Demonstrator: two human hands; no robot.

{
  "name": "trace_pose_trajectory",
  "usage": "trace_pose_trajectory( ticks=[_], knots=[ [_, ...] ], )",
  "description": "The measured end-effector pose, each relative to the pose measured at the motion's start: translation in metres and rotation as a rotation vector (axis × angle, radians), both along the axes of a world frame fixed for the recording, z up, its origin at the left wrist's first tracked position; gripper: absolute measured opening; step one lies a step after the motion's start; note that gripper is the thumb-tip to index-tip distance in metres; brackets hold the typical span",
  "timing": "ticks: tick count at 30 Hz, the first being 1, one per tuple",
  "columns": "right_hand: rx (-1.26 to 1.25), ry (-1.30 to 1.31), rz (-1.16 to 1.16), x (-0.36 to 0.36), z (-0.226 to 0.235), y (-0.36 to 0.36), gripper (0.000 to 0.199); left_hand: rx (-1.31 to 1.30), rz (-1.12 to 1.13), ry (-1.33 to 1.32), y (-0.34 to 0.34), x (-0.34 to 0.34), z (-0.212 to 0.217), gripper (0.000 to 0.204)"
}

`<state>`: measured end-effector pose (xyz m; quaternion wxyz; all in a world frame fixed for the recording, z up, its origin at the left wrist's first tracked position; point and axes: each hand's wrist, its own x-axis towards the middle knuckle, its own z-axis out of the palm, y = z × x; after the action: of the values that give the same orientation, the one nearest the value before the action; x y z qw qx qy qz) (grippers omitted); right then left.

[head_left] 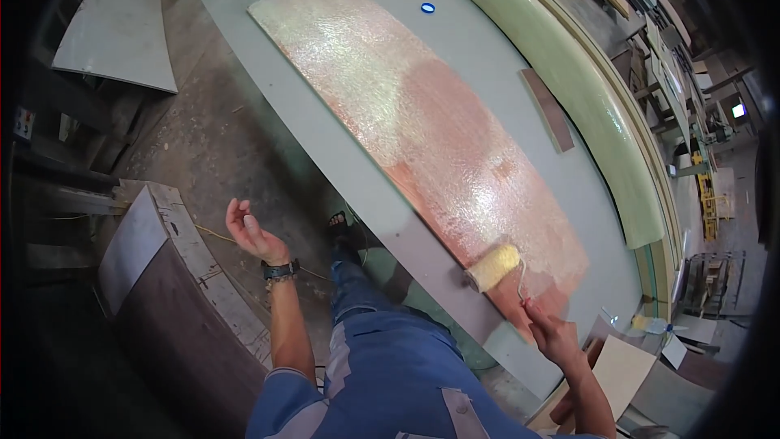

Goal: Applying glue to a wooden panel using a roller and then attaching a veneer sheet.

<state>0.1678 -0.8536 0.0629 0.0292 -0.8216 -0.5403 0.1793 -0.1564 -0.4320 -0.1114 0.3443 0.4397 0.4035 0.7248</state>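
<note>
Fingers of right hand (552, 333) wrap roller (493, 267) handle; roller rests on wet mat (422, 122), just beyond fingertips, near mat's end. Left hand (252, 232) half-curled, empty, well aside. Risk: uneven pressure drags mat edge, wrinkles it.

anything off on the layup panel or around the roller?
Nothing spilled or damaged. The wet glass mat is uneven in tone: pale and glossy at the far end, pinker near the roller held in the right hand. A loose brown strip lies askew beside it. The left hand is free.
</note>
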Motion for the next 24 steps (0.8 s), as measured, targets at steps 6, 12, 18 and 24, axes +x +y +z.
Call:
trace_pose_trajectory(
  ticks=[6,12,18,24],
  knots=[
    [-0.124,-0.042,0.134,0.006,0.009,0.128,0.051,0.038,0.018,-0.020,0.005,-0.002,0.012,0.044],
    [0.179,-0.055,0.376,0.005,-0.041,0.378,0.050,0.031,0.173,0.065,0.028,-0.049,0.005,0.051],
    [0.153,-0.038,0.327,-0.063,-0.061,0.639,0.042,-0.028,0.409,0.268,0.035,-0.138,-0.016,0.045],
    [0.177,0.047,0.250,-0.085,-0.070,0.819,0.041,-0.119,0.582,0.409,0.036,-0.184,-0.023,0.043]
  ],
)
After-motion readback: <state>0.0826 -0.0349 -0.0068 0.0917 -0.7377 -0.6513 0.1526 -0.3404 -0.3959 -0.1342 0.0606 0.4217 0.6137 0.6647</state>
